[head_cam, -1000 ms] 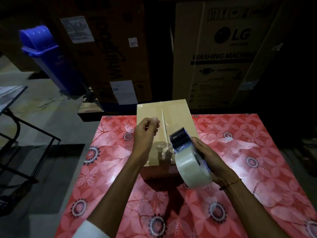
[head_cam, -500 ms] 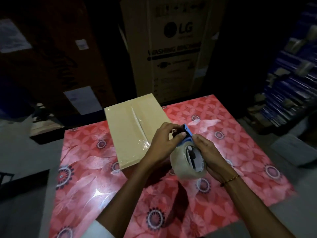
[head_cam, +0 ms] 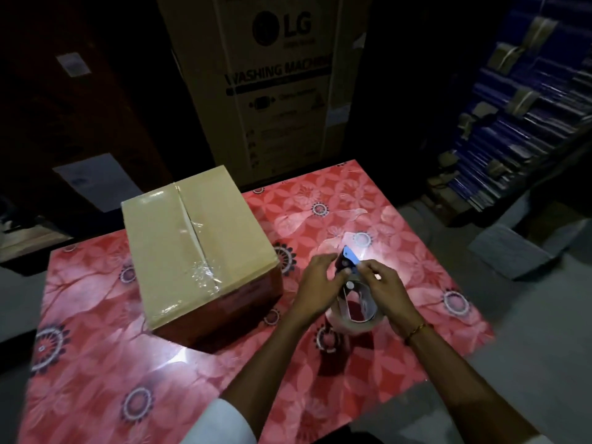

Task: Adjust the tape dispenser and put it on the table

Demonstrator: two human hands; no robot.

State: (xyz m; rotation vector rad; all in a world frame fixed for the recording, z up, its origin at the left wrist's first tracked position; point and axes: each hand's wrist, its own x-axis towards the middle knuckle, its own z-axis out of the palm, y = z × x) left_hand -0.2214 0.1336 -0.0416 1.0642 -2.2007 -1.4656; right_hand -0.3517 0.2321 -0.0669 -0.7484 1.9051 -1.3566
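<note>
We now hold the blue-handled dispenser with its clear tape roll (head_cam: 354,302) over the red floral table (head_cam: 160,363), right of the taped cardboard box (head_cam: 195,248), left hand (head_cam: 315,285) and right hand (head_cam: 382,288) both curled around it.

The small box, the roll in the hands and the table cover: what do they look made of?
The box looks like matte tan cardboard, its seam partly covered by crinkled clear film. The tape roll seems glossy clear plastic tape on a dispenser with a blue plastic part; both hands, left hand and right hand, grip it. The table cover, red and floral, mirrors light, so probably vinyl.
</note>
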